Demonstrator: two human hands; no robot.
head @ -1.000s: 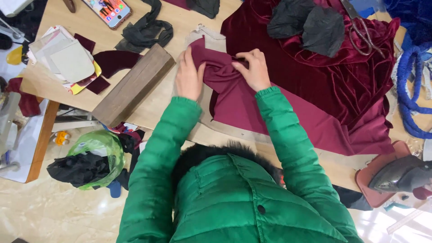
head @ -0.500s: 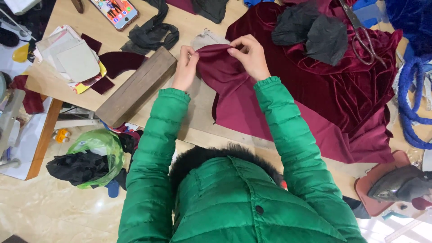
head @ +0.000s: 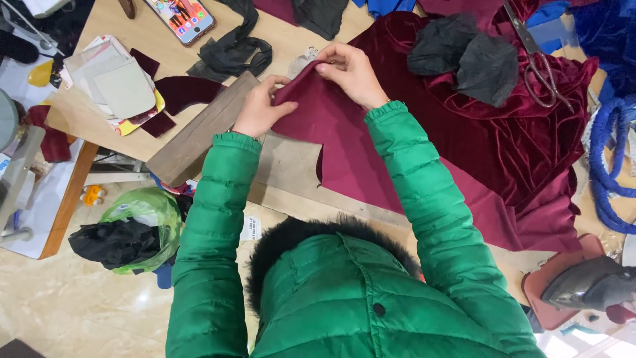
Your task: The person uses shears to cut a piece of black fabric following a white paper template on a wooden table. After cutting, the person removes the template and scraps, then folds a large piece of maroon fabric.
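On the counter (head: pixel 298 172), left hand (head: pixel 260 109) and right hand (head: pixel 351 73) pinch the velvet piece's (head: pixel 344 146) top corner, fold just begun, remainder lying flat.

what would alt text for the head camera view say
Seen from above, a person in a green puffer jacket pinches the edge of a dark red velvet piece with the left hand and right hand over a cluttered wooden table. Scissors lie on more velvet.

A light wooden counter (head: pixel 291 40) carries dark red velvet cloth (head: pixel 477 132), a wooden block (head: pixel 199 132), a phone (head: pixel 180 14), stacked cards (head: pixel 116 83), black fabric scraps (head: pixel 464 56) and scissors (head: pixel 536 66).
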